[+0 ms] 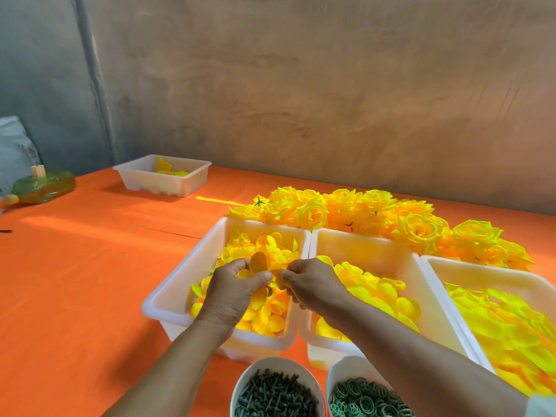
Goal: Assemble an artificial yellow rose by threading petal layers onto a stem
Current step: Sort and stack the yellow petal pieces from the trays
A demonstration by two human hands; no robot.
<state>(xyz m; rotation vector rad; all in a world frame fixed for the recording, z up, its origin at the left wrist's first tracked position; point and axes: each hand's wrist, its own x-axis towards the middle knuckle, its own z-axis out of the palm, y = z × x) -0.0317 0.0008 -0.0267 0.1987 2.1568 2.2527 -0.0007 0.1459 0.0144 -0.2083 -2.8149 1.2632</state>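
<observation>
while both hands meet above the petal bin (177, 284), the left hand (237, 285) curls thumb and fingers round a yellow petal layer (260, 261), and the right hand (313, 284) pinches the same layer's near edge. the layer hangs just over the loose petals in that bin. right of the bin stand a second bin (361, 245) and a third bin (481, 273); behind it lies a heap of finished roses (361, 215); nearer than it sit a cup of dark stems (276, 360) and a cup of green rings (346, 365).
</observation>
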